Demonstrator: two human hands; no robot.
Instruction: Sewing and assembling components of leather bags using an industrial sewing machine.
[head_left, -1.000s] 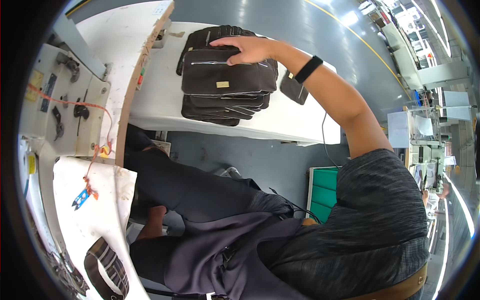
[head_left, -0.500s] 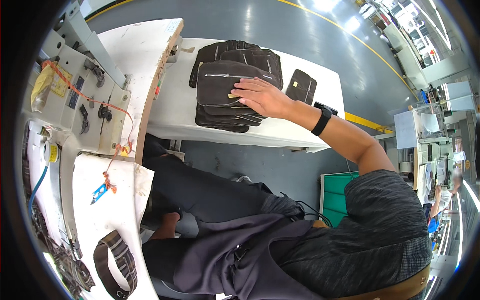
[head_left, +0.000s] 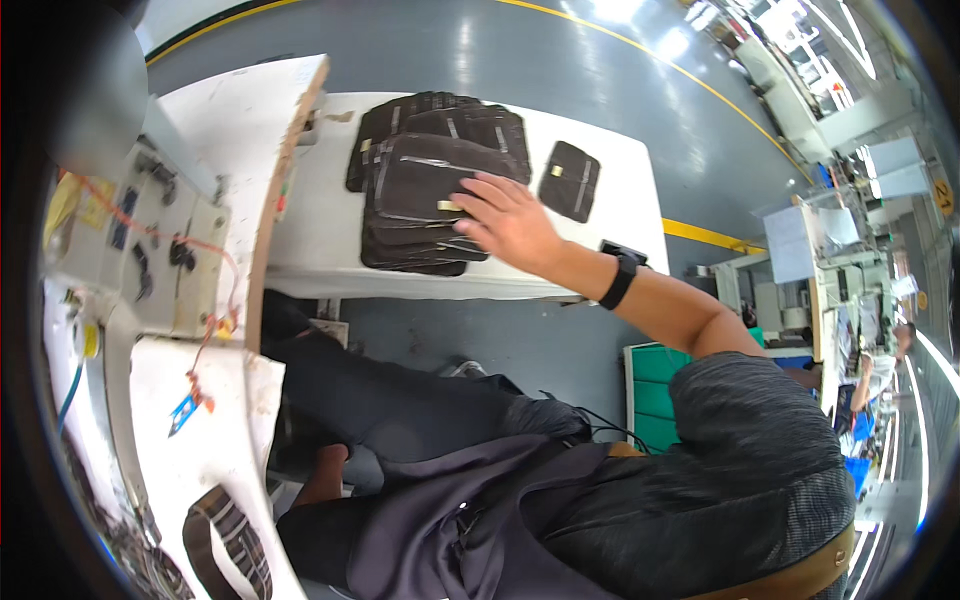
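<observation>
My right hand (head_left: 508,222) lies with fingers stretched and slightly spread over the near right part of the topmost dark brown fabric panel (head_left: 410,178). This panel has rounded corners, a pale line across it and a small yellowish tag by my fingers. Under and behind it are more dark fabric panels (head_left: 385,115), stacked unevenly. A single dark panel (head_left: 570,180) with a pale line and a small tag lies apart to the right. Of my left arm, a patch of skin (head_left: 325,474) shows low beside my lap; its fingers are hidden.
The panels lie on a white-covered table (head_left: 310,245). At left stands a sewing machine (head_left: 165,220) on a white worktop. Blue thread snips (head_left: 183,412) hang on an orange cord, and a plaid fabric loop (head_left: 228,545) lies below. A green crate (head_left: 655,395) stands near my right elbow.
The view has shifted, so the stack sits lower and further left. My right hand has drawn slightly toward the near right edge of the top panel.
</observation>
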